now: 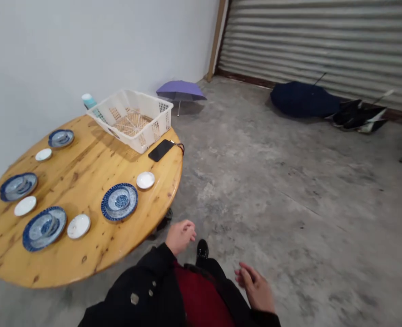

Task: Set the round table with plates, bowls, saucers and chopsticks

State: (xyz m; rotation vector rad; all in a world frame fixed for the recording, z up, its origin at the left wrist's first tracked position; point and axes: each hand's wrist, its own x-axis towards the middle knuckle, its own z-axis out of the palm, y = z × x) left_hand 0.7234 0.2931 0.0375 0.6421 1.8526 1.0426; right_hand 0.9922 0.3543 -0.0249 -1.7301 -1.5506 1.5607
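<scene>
My left hand hangs in front of my body, just off the right edge of the round wooden table. Its fingers are loosely bent, and I see nothing in them. Over the floor to the right is my right hand, slightly blurred, its fingers half stretched and holding nothing visible. Nearest to the left hand on the table is a blue-rimmed plate with a bowl on it. A small white dish lies beside that plate.
More blue plates with bowls and small white dishes are set around the table. A white plastic basket, a phone and a blue bottle are towards the back. Open umbrellas, purple and dark blue, rest on the concrete floor.
</scene>
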